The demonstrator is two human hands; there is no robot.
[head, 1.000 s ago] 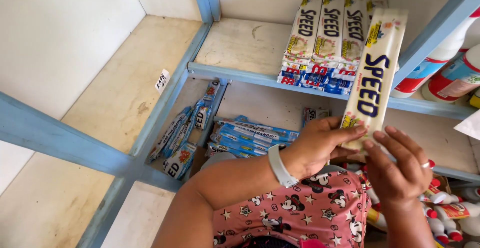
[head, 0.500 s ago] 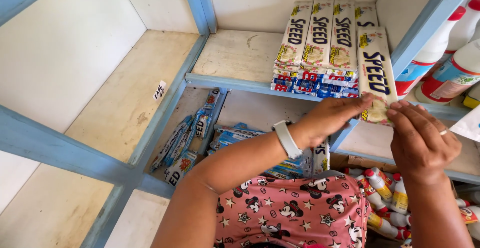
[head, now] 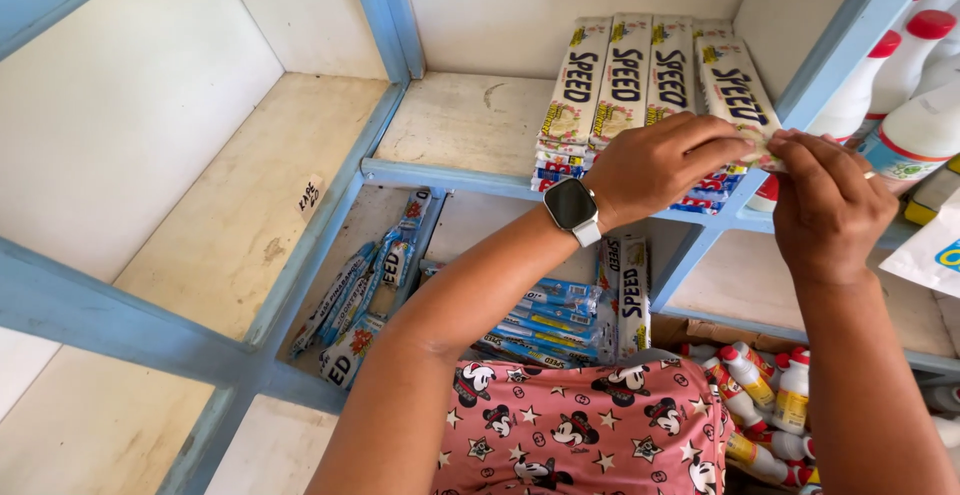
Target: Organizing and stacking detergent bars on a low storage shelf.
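Hands pinch 1 long cream plastic packet (head: 738, 95) by its near end: left hand (head: 655, 163) beside right hand (head: 825, 205), its long axis pointing away onto the blue shelf (head: 450, 177).

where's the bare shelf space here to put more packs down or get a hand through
Bare board lies on the upper shelf left of the cream packs, up to the blue post, and across the whole left compartment. Crowded: the right side, where both hands pinch one pack beside the white bottles, and the lower shelf's blue packets.
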